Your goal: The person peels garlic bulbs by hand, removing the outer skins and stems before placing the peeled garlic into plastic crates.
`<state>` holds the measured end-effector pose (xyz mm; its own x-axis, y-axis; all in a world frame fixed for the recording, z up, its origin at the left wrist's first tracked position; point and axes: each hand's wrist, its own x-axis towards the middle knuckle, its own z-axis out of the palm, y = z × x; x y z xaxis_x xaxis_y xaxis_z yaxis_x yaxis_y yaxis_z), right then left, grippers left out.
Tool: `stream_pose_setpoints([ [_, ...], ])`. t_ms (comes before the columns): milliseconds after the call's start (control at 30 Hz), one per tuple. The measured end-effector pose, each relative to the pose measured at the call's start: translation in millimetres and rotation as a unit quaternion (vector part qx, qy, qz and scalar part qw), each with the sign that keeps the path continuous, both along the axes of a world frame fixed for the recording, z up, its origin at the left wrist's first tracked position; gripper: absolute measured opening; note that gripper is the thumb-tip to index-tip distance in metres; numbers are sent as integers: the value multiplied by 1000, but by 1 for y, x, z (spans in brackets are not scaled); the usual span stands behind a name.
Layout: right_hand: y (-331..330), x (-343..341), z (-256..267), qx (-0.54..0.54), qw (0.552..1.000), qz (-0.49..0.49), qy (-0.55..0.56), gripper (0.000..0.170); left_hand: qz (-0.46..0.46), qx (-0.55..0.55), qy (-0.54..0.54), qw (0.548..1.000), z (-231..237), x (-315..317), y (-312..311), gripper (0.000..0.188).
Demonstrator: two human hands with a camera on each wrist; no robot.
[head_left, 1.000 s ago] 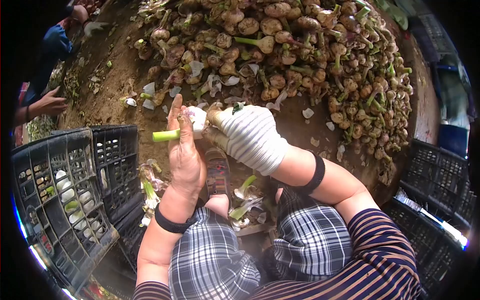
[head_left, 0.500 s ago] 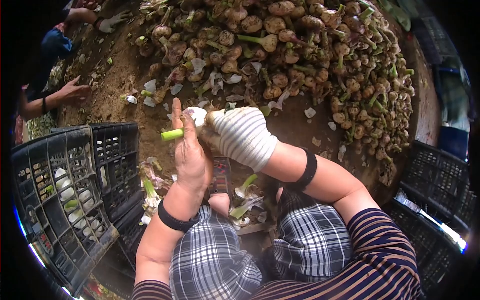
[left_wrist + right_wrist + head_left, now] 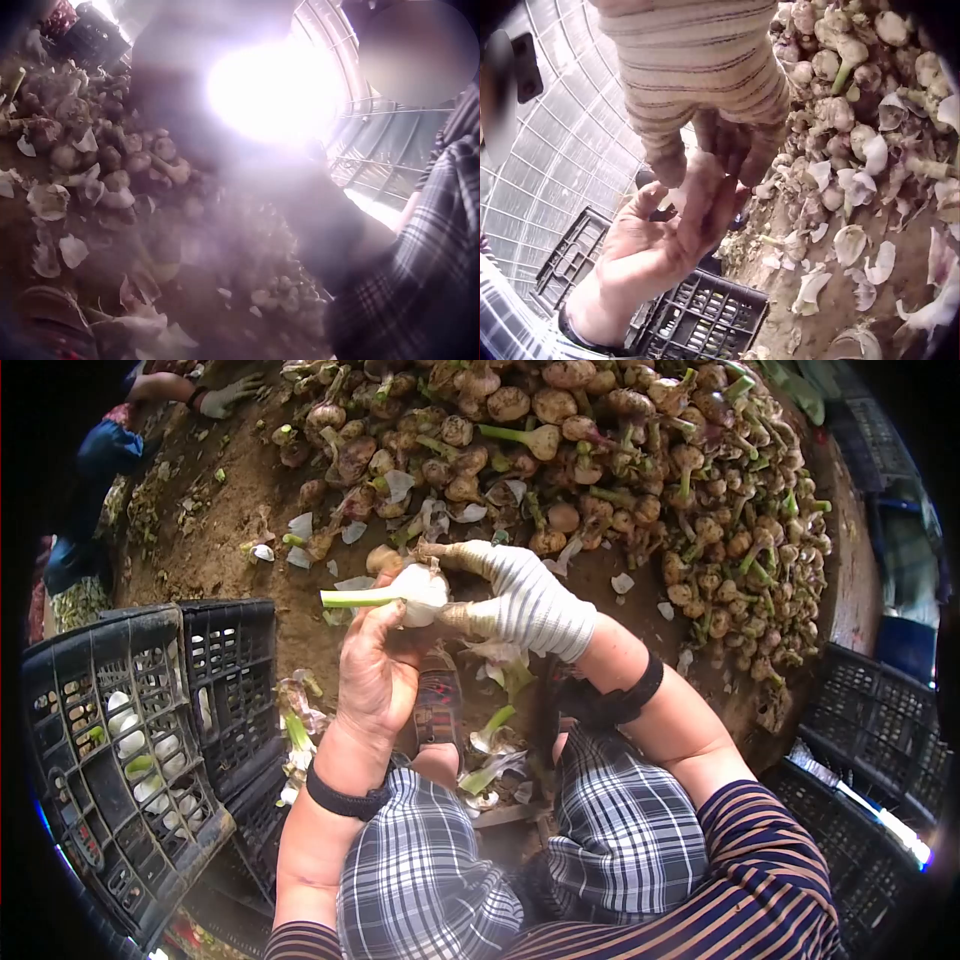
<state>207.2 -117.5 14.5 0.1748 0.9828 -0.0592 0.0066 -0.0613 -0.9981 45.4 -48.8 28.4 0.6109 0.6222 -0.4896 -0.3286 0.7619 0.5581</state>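
A white garlic bulb (image 3: 425, 596) with a cut green stem (image 3: 350, 599) is held between the two hands in the head view. My bare left hand (image 3: 378, 675) grips it from the left, thumb at the base of the stem and fingers behind the bulb. The right hand (image 3: 535, 605), in a striped knit glove with worn brown fingertips, pinches the bulb from the right, thumb below and fingers above. In the right wrist view the gloved hand (image 3: 697, 82) reaches down to the bare hand (image 3: 656, 244), and they mostly hide the bulb. Glare washes out the left wrist view.
A large heap of unpeeled garlic (image 3: 620, 470) covers the ground ahead. Black crates (image 3: 125, 760) stand at left, one holding peeled white bulbs (image 3: 140, 750); more crates (image 3: 870, 730) stand at right. Loose skins and stems (image 3: 490, 745) lie between the feet. Another person's gloved hand (image 3: 228, 398) is at upper left.
The bulb has turned so its white side faces up more, and it has shifted right. The gloved hand has spread its thumb and fingers around it. The other person's bare hand has left view.
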Motion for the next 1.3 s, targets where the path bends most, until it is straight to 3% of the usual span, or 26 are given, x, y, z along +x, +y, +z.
stream_pose_setpoints([
  [33, 1, 0, 1, -21, 998, 2, 66, 58, 0, 1, 2, 1000, 0, -1, 0, 40],
  [100, 2, -1, 12, 39, 993, 26, -112, 58, -41, 61, 5, 997, -1, -4, -2, 47],
  [133, 0, -2, 12, 94, 982, 12, -163, 57, -37, 40, 27, 998, 1, -6, -1, 49],
  [233, 0, -9, 26, 103, 962, 33, -249, 55, -3, 37, 30, 999, -12, 3, -5, 47],
  [300, 0, -11, 27, 107, 963, 9, -248, 52, -10, 68, 43, 997, -9, 5, -5, 40],
  [367, -1, -8, 30, 6, 992, -6, -125, 47, 2, 22, -1, 1000, -1, 6, -5, 37],
  [433, -1, -14, 29, 28, 991, -49, -119, 37, -11, 77, 36, 996, 2, 6, -4, 41],
  [533, -2, -19, 33, -10, 924, -29, -381, 20, -29, 339, 155, 927, -5, 6, -6, 45],
  [567, -1, -18, 31, -10, 924, -30, -380, 20, -30, 340, 155, 927, -5, 4, -5, 45],
  [633, 7, -9, 27, -41, 968, -99, -225, 13, -55, 337, 124, 932, -3, 1, -2, 45],
  [667, 9, 3, 27, -32, 969, -131, -206, 13, -55, 292, 89, 951, 2, -1, -4, 46],
  [700, 7, 11, 31, -105, 984, -134, -53, 18, -53, 293, 87, 951, 2, -1, -3, 46],
  [767, 2, 9, 38, -72, 988, -135, -34, 27, -40, 274, 84, 957, 2, -3, -1, 46],
  [833, -5, -1, 45, 7, 962, -76, -264, 33, -45, 268, 76, 959, -2, -4, 1, 44],
  [900, -3, -9, 40, 14, 933, -26, -357, 29, -111, 469, 163, 861, -3, -3, 0, 45],
  [967, -3, 6, 53, -90, 985, 90, -114, 27, -130, 443, 171, 870, 3, -4, -1, 46],
  [1033, -5, 10, 38, -83, 990, 96, -55, 25, -139, 390, 85, 906, 13, -1, -2, 47],
  [1067, -6, 11, 32, -84, 993, 78, 8, 24, -121, 230, -20, 965, 21, -1, -8, 49],
  [1100, -7, 13, 30, -86, 992, 60, 72, 24, -133, 214, -41, 967, 19, -3, -4, 54],
  [1133, -8, 20, 37, -165, 977, 20, 132, 21, -119, 197, -57, 971, 19, -5, -4, 57],
  [1167, -13, 25, 26, -141, 957, -34, 250, 23, -105, 180, -72, 975, 22, -5, -4, 60],
  [1267, -9, 30, 21, -120, 971, -38, 205, 32, -97, 223, -56, 968, 26, -3, -2, 62],
  [1300, -9, 18, 35, -152, 955, -33, 252, 32, -100, 223, -56, 968, 25, 1, -4, 62],
])
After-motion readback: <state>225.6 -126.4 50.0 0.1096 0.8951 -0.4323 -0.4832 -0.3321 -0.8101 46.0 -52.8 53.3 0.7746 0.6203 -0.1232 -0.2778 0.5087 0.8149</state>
